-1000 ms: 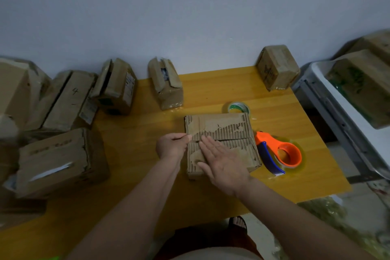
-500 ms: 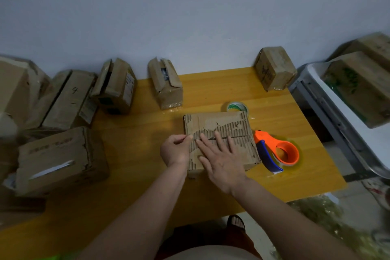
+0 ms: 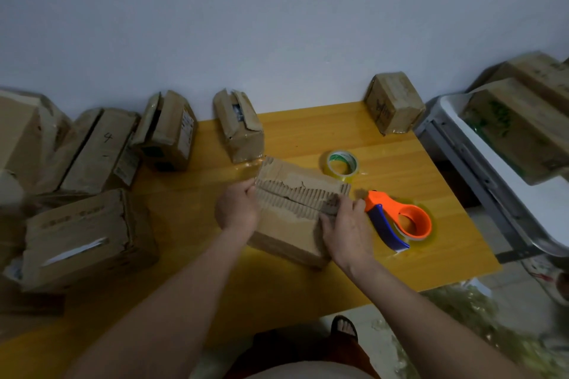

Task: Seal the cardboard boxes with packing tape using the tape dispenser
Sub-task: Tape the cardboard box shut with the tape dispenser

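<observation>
A worn cardboard box [image 3: 292, 212] with torn, ribbed top flaps sits tilted at the middle of the yellow table [image 3: 385, 144]. My left hand [image 3: 237, 209] grips its left side, thumb on the top flaps. My right hand [image 3: 346, 228] grips its right side, fingers curled over the flap edge. The orange and blue tape dispenser [image 3: 397, 220] lies on the table just right of the box, untouched. A spare roll of clear tape [image 3: 342, 163] lies behind the box.
Several other cardboard boxes line the back and left: one [image 3: 238, 124] behind the held box, one [image 3: 394, 101] at the back right corner, a large one [image 3: 83, 237] at the left. A grey-white rack [image 3: 480, 169] with boxes stands right of the table.
My right hand left the box top and took hold of its right side. The box has turned and tilted, its near side now showing. The tape roll behind it is uncovered.
</observation>
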{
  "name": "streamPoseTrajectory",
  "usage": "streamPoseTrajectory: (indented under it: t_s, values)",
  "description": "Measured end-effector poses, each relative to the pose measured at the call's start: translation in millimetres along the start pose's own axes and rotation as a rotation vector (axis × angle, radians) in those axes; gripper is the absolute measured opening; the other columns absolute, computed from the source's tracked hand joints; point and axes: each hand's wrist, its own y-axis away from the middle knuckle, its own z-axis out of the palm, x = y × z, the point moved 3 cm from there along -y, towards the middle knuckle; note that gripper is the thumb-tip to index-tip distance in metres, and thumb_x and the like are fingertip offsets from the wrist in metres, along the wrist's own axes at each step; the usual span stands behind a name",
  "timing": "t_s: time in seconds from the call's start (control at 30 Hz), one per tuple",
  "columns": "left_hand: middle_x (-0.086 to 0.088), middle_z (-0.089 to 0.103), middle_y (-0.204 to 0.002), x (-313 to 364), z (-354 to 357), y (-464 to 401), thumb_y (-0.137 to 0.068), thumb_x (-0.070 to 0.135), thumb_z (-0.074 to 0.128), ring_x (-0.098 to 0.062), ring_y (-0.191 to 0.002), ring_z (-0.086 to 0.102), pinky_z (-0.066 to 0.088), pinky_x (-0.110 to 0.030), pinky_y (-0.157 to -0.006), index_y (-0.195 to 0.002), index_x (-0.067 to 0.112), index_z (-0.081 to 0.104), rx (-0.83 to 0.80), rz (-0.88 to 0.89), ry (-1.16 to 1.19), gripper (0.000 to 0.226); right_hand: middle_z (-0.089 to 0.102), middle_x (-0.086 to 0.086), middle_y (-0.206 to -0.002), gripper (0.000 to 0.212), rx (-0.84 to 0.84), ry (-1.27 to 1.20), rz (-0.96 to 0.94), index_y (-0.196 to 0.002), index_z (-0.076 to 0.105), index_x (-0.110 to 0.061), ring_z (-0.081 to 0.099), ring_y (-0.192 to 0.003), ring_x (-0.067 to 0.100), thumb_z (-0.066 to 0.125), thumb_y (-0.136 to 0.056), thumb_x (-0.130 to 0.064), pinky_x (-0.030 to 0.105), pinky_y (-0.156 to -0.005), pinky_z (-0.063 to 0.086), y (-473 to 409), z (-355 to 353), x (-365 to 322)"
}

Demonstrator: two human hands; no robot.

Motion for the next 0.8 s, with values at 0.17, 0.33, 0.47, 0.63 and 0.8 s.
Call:
streamPoseTrajectory:
  t_s: [0.17, 0.33, 0.47, 0.63, 0.8]
  values:
    - [-0.001, 0.023, -0.158, 21, -1, -2, -0.1, 0.043, 0.032, -0.024, -0.146, 0.02, 0.021, -0.045, -0.118, -0.154, 0.022, 0.014, -0.179, 0.343, -0.416, 0.061, 0.044, 0.015, -0.124, 0.049, 0.134, -0.045, -0.016, -0.132, 0.042, -0.005, 0.044, -0.117, 0.032, 0.058, -0.092, -0.026, 0.04, -0.095, 0.043, -12, -8, 8]
    - [-0.015, -0.028, -0.155, 7, 44, 72, -0.077, 0.087, 0.02, -0.033, -0.143, -0.027, -0.01, -0.051, -0.118, -0.151, 0.012, -0.016, -0.42, 0.476, -0.745, 0.112, 0.048, 0.014, -0.129, 0.048, -0.023, 0.091, -0.121, -0.136, 0.039, -0.007, 0.041, -0.121, 0.03, 0.047, -0.098, -0.035, 0.037, -0.101, 0.035, -28, -2, 3]
    - [-0.013, -0.025, -0.158, -4, 44, 78, -0.09, 0.071, 0.033, -0.026, -0.141, -0.03, -0.018, -0.043, -0.117, -0.152, 0.014, -0.014, -0.395, 0.687, -0.805, 0.097, 0.059, 0.011, -0.111, 0.038, -0.098, 0.166, -0.125, -0.109, 0.05, -0.011, 0.057, -0.104, 0.03, 0.039, -0.099, -0.045, 0.04, -0.081, 0.044, -14, 8, 11]
    - [0.001, -0.018, -0.16, -13, 34, 60, -0.103, 0.043, 0.031, -0.015, -0.143, -0.024, -0.016, -0.034, -0.117, -0.153, 0.032, -0.005, -0.474, 0.936, -0.811, 0.063, 0.066, 0.011, -0.094, 0.03, -0.14, 0.183, -0.163, -0.089, 0.035, -0.018, 0.063, -0.087, 0.033, 0.029, -0.102, -0.044, 0.037, -0.064, 0.039, -8, 16, 10]
    - [-0.011, -0.029, -0.156, -4, 34, 45, -0.103, 0.031, 0.038, -0.025, -0.144, -0.026, -0.006, -0.036, -0.121, -0.15, 0.046, 0.001, -0.415, 0.906, -0.756, 0.062, 0.066, 0.011, -0.091, 0.028, -0.181, 0.145, -0.189, -0.094, 0.035, -0.017, 0.062, -0.082, 0.034, 0.027, -0.102, -0.042, 0.036, -0.059, 0.037, -26, 12, 7]
